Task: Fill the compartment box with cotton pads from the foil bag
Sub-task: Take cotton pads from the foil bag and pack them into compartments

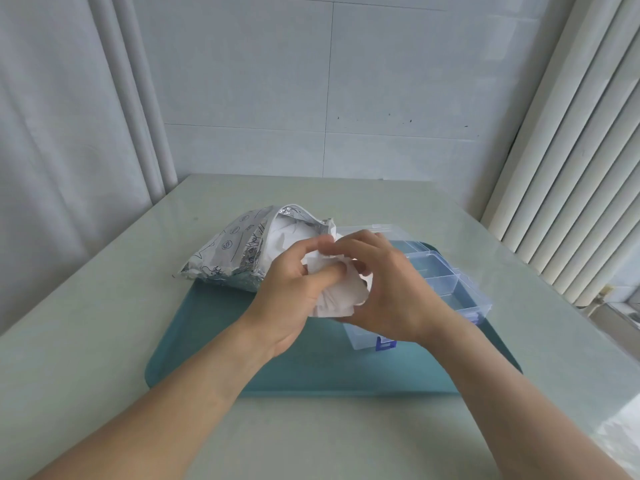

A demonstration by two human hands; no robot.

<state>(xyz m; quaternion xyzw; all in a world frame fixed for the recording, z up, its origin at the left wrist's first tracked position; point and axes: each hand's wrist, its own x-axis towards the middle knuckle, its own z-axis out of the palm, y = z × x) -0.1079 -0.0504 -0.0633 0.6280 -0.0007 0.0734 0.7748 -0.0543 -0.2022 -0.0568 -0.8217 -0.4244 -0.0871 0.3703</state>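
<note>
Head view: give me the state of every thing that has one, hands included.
Foil bag: open, lying on its side, white pads visible inside.
Box: lid open, visible compartments empty.
Pads: bunch held above the tray, between both hands.
Left hand: grips the pads.
Right hand: grips the pads.
Tray: flat on the table, under box and bag.

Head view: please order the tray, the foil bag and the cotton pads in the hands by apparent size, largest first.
1. Tray
2. Foil bag
3. Cotton pads, partly covered by both hands, so their full size is unsure.
</note>
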